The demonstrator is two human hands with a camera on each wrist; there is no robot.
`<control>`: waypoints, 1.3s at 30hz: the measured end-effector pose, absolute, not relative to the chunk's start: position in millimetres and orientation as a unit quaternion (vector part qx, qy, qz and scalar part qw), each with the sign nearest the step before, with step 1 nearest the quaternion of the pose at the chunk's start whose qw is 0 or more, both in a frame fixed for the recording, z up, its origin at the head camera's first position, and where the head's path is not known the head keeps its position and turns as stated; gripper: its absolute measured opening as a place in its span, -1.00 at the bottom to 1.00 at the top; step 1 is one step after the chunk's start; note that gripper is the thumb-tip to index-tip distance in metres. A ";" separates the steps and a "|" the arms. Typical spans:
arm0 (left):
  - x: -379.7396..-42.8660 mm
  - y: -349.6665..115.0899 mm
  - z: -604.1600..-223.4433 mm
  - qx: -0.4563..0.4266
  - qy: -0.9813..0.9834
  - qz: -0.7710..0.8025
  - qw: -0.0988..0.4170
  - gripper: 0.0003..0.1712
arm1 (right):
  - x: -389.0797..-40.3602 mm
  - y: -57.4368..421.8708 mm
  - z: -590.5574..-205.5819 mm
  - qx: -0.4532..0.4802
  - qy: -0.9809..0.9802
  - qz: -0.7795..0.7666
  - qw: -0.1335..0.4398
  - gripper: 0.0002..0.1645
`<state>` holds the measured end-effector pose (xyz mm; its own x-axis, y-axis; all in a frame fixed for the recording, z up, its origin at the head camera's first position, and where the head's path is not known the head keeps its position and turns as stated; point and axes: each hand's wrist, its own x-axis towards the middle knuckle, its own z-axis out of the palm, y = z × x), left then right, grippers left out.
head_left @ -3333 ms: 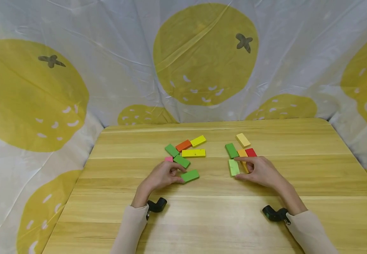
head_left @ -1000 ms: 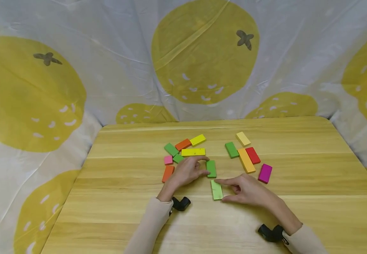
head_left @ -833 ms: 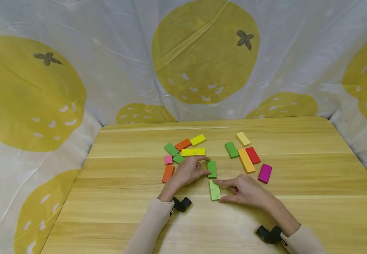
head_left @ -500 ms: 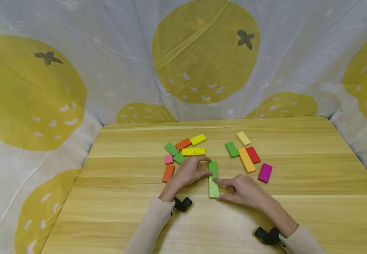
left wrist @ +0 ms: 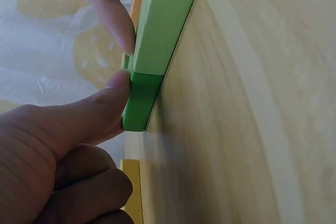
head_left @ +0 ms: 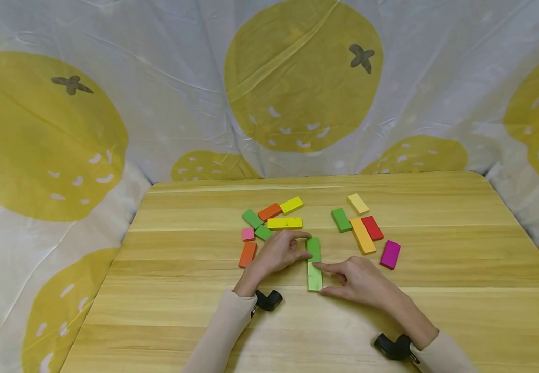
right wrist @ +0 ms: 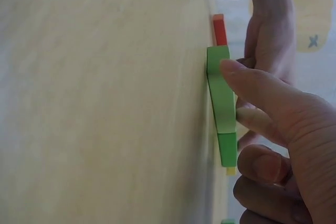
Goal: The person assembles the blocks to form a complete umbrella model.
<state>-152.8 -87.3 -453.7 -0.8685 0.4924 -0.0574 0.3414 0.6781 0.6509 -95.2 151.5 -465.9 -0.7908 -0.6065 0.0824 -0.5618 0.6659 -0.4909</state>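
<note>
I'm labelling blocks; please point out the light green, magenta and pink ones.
Light green block (head_left: 314,275): head view, middle of top face.
Magenta block (head_left: 391,254): head view, middle of top face.
Pink block (head_left: 248,233): head view, middle of top face.

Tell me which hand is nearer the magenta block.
Right. The right hand is just below-left of the magenta block in the head view; the left hand is farther left.

Got a far block (head_left: 313,249) and a near block (head_left: 315,276) lying end to end on the counter (head_left: 194,217), touching. Left hand (head_left: 278,252) is on the far one from the left, right hand (head_left: 362,280) on the near one from the right. Seven other blocks (head_left: 270,212) sit left of that pair, five more blocks (head_left: 363,236) behind the right hand. Cloth (head_left: 418,77) hangs behind it all.
</note>
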 end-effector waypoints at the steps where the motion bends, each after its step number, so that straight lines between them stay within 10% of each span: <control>1: -153.2 -87.5 -454.0 0.230 0.909 0.328 0.114 -0.46 | -95.4 151.9 -466.2 -0.321 0.910 -0.258 0.046 -0.34; 39: -137.2 -97.2 -458.9 0.290 0.899 0.291 0.150 -0.07 | -132.6 213.6 -463.3 -0.030 0.939 -0.342 0.005 -0.31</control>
